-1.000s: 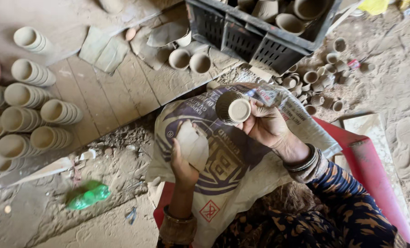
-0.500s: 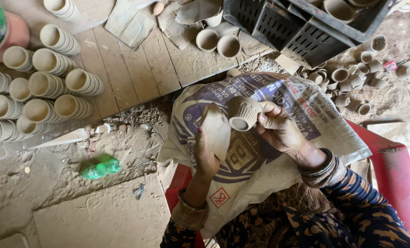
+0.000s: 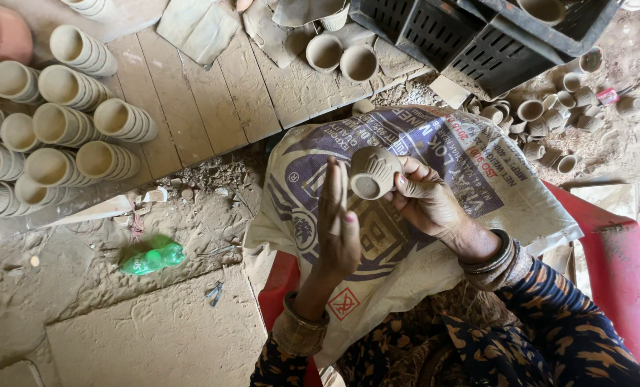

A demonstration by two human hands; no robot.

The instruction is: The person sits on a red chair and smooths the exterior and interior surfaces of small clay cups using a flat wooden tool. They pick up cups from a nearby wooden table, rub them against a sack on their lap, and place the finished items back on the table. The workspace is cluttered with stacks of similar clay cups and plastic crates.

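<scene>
Hands meet above a printed sack (image 3: pixel 470 179): right hand (image 3: pixel 427 201) grips a small clay cup (image 3: pixel 372 174) lying sideways, mouth toward the left hand (image 3: pixel 338 222), flat and open, touching its rim.

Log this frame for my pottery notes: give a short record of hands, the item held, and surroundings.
right hand: grips a small clay cup, its mouth turned towards the camera
left hand: open and flat, fingers up, beside the cup
lap cover: printed sack
left side: stacked clay cups lying on wooden boards
top right: black crate, loose small cups
ground: green plastic bottle
</scene>
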